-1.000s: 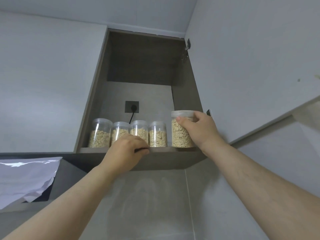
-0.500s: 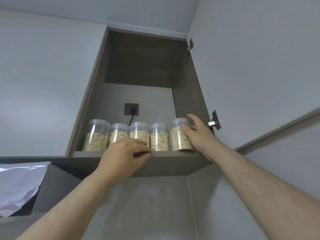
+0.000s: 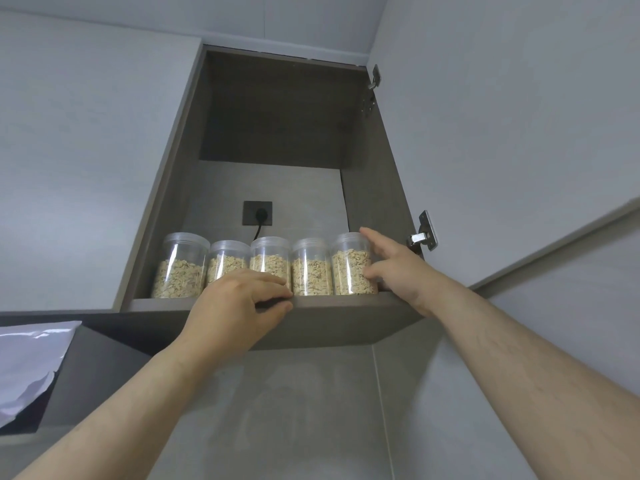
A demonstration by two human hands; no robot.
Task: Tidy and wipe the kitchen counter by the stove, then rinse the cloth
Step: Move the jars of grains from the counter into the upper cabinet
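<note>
high on the pale grey wall, an open grey-brown wooden cabinet [image 3: 375, 174] carries five clear round plastic jars of oat flakes [image 3: 270, 261] in a row on its bottom shelf [image 3: 346, 303]. the rightmost jar [image 3: 349, 268] stands upright at the row's right end, just beside its neighbour. the right hand [image 3: 398, 271] rests against it, fingers straight and spread, thumb on its lower side. the left hand [image 3: 235, 303] clamps the shelf's front lip, fingers curled over, thumb beneath.
</note>
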